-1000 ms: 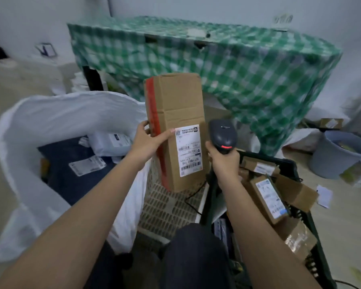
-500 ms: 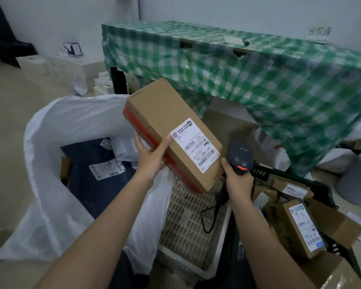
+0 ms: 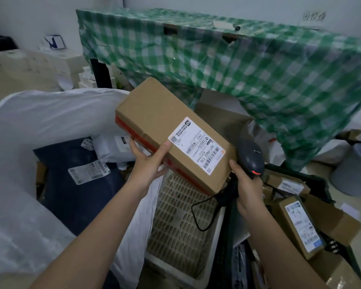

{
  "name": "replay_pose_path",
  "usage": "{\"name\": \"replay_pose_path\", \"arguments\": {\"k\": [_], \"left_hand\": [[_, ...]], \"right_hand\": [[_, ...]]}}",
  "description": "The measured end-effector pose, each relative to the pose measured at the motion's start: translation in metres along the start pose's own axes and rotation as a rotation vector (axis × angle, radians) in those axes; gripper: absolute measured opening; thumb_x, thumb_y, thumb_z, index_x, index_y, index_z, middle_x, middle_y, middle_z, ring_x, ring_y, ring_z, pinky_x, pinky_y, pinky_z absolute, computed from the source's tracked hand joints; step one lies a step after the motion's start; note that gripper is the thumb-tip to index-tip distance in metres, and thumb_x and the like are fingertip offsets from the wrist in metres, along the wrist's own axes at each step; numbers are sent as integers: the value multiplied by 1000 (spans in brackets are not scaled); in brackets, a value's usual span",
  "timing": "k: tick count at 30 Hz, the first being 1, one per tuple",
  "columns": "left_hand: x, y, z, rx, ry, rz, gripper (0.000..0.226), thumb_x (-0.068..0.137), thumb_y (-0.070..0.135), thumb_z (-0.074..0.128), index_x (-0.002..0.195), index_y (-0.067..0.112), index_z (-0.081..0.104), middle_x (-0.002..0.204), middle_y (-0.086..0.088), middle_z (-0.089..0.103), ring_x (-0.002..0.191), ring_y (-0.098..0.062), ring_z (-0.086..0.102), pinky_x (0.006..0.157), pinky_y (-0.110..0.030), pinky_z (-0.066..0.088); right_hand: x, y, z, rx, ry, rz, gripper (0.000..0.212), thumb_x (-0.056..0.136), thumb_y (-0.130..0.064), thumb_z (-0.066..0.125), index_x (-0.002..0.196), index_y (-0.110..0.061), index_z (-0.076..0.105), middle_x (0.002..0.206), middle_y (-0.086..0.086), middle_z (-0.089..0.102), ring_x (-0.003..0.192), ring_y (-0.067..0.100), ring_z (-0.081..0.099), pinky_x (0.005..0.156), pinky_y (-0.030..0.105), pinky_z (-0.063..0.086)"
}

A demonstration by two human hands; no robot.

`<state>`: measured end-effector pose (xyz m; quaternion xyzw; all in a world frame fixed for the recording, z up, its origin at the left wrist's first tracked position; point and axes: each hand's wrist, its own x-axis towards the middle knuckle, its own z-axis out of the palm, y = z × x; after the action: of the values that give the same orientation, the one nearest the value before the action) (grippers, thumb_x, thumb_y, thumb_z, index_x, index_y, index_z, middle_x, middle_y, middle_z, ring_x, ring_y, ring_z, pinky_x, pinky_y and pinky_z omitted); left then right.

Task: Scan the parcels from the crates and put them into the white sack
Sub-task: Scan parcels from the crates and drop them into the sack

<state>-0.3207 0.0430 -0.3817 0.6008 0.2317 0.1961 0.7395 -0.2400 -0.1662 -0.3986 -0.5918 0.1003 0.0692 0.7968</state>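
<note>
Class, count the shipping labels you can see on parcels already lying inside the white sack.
3. One large label lies on the dark blue parcel, a smaller one at its top edge, and one on the white poly parcel. Others may be hidden deeper in the white sack.

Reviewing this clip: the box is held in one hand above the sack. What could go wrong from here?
1. The left hand grips the cardboard box at only one long edge, tilted; it could slip.
2. The scanner in the right hand trails a looped cable over the white crate; it may snag.
</note>
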Motion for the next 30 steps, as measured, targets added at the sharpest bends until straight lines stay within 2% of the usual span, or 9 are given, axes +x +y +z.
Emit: {"name": "replay_pose_path", "arguments": {"k": [4, 7, 9, 11, 14, 19, 22, 26, 30], "left_hand": [[-2, -3, 23, -19, -39, -26, 98, 88, 43, 65, 145, 52, -14, 148, 8, 38, 115, -20, 60, 82, -33, 57], [-1, -1, 40, -11, -96, 18, 85, 91, 37, 62, 148, 50, 0, 138, 8, 51, 113, -15, 61, 78, -27, 58], [6, 0, 53, 63, -139, 58, 77, 89, 41, 64, 147, 53, 13, 128, 9, 60, 111, -15, 62, 88, -31, 55], [15, -2, 69, 239, -224, 60, 76, 80, 55, 67, 143, 55, 25, 127, 12, 61, 110, -13, 63, 96, -35, 50], [24, -9, 100, 508, -443, 44, 73, 81, 49, 70, 145, 42, 35, 123, 19, 57, 104, -4, 61, 95, -25, 46], [28, -31, 158, 950, -935, -59, 65, 75, 61, 70, 135, 40, 51, 125, 11, 59, 108, -10, 60, 101, -32, 45], [17, -63, 173, 1094, -1068, 7, 47, 83, 57, 64, 126, 38, 61, 111, 13, 63, 102, -9, 59, 93, -27, 43], [8, -92, 172, 1054, -866, 113, 37, 86, 40, 69, 119, 24, 68, 112, 4, 69, 103, -14, 62, 87, -28, 47], [11, -82, 135, 1280, -489, 408, 45, 88, 56, 55, 117, 24, 67, 120, -1, 66, 108, -21, 61, 95, -42, 47]], "right_hand": [[3, -9, -19, -27, 57, -13, 29, 80, -17, 78, 104, -24, 63, 109, 1, 69, 107, 20, 63, 101, 40, 48], [2, -24, -44, -82, 141, -79, 25, 81, -16, 78, 101, -23, 65, 100, 1, 69, 100, 21, 65, 85, 33, 50], [1, -36, -63, -147, 198, -116, 29, 80, -17, 79, 106, -18, 65, 97, 2, 69, 96, 21, 65, 79, 30, 49], [-3, -48, -80, -183, 200, -147, 19, 81, -13, 77, 93, -21, 65, 84, -4, 66, 79, 10, 67, 69, 22, 50], [-10, -56, -100, -245, 99, -161, 9, 83, -9, 74, 86, -16, 68, 73, -1, 71, 57, 3, 65, 57, 19, 52], [-7, -47, -116, -473, 24, -189, 12, 79, -14, 79, 80, -18, 68, 67, 1, 68, 68, 21, 64, 67, 36, 49], [12, -25, -116, -665, 15, -54, 34, 65, -40, 84, 89, -19, 71, 78, 4, 71, 78, 26, 66, 72, 38, 52], [39, 5, -127, -799, 21, 135, 57, 40, -60, 69, 80, -20, 68, 75, 6, 70, 75, 30, 68, 79, 48, 56], [38, 3, -131, -783, -13, 223, 36, 65, -42, 79, 85, -16, 68, 79, 9, 68, 71, 23, 64, 68, 35, 52]]}}
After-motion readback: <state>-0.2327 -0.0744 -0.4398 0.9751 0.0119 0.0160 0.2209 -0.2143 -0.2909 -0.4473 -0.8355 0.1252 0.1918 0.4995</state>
